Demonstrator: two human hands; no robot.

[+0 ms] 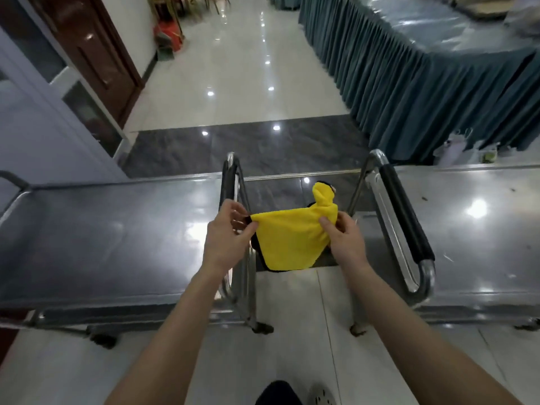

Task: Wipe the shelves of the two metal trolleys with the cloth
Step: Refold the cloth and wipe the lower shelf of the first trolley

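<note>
The person stands in the gap between the two metal trolleys. The yellow cloth (292, 238) is held in the air over that gap, clear of both top shelves. The left hand (230, 232) pinches the cloth's left corner between thumb and curled fingers. The right hand (344, 238) grips its upper right part, where the fabric bunches upward.

Judgement: the cloth is being spread or folded, and no wiping contact has been made.

Risks noted:
- The bunched portion could leave a reduced wiping face and streaks on the left trolley shelf (102, 229).
- Dark specks on the right trolley shelf (482, 229) could be swept to the floor rather than lifted.
- Both trolleys stand on castors, so firm wiping pressure could roll them away.
- The padded handle (404, 211) could snag a trailing cloth edge.
</note>
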